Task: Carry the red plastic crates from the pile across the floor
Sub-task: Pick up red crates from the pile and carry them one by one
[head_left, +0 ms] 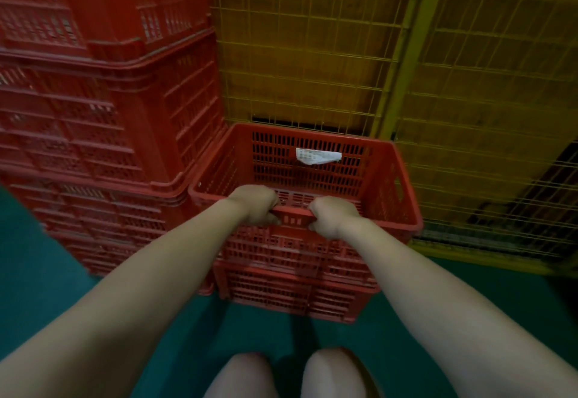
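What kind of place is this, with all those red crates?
Probably a warehouse or storeroom. Red plastic crates stand stacked high on the left, a yellow wire mesh cage closes off the back, and the floor is painted green. Both hands, left hand and right hand, grip the near rim of an open crate.

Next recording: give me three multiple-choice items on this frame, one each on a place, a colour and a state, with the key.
1. Where do both hands grip the open red plastic crate?
A. near rim
B. far wall
C. side handles

2. What colour is the wire mesh fence behind it?
A. blue
B. yellow
C. white

3. What does the crate hold?
A. bottles
B. boxes
C. nothing but a white paper label on its far wall

Key: 1 A, the left hand and right hand close on the near rim. 2 B, the mesh is yellow. 3 C, the inside is bare.
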